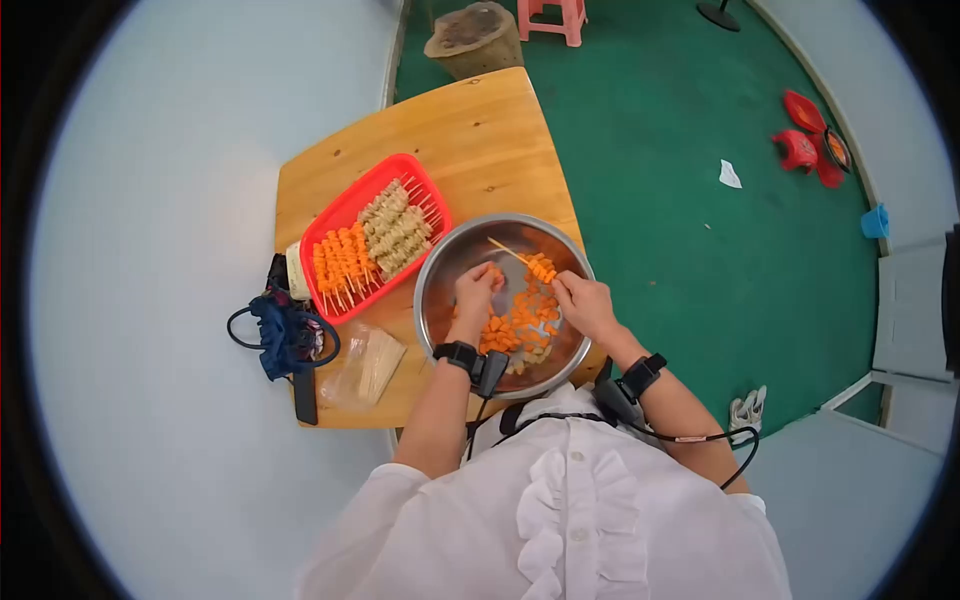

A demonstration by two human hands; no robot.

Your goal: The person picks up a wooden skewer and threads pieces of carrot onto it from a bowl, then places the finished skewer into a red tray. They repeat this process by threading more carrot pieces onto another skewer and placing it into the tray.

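Note:
Inside the large steel bowl [432, 290] lie loose orange food pieces [500, 335], with some pale yellowish pieces [530, 357] near its front. My right hand [587, 302], over the bowl's right side, is closed around one end of a wooden skewer [508, 250]. Several orange chunks [541, 267] are threaded on that skewer, and its bare tip points up and left. My left hand [476, 292] is over the bowl's left part, fingers pinched together. A bit of orange shows at its fingertips, seemingly one small piece.
A red tray [318, 232] of orange skewers [343, 260] and beige skewers [398, 228] stands left on the wooden table [480, 130]. Nearby are a bag of bare sticks [378, 365] and a blue handbag [284, 335]. A stump [472, 38] and pink stool [553, 18] stand beyond.

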